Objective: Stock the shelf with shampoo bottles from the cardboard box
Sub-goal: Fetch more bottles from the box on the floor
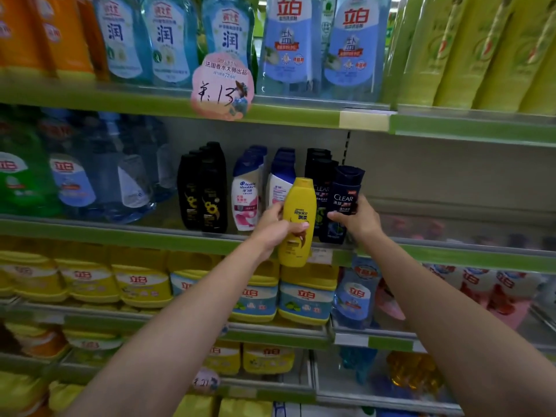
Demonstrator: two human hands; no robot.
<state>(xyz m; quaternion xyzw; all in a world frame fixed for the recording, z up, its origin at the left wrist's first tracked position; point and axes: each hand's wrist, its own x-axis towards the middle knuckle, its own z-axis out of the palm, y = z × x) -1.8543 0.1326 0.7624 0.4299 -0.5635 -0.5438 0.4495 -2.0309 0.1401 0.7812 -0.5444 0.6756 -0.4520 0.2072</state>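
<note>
— Where do things stand at the shelf (180, 233)?

— The middle tier carries rows of shampoo: black bottles (204, 191) to the left, white ones (246, 200) next, dark Clear bottles (320, 182) to the right. Bare shelf lies further right.

— And your hands?

— Your right hand (356, 219) curls round a dark Clear bottle (346, 194), upright at the row's right end. Your left hand (276, 227) grips the yellow Rejoice bottle (298, 224), upright, cap up, just in front of the shelf edge.

— The next move?

— Probably the yellow one goes right, past the Clear row; your left hand is nearer.
</note>
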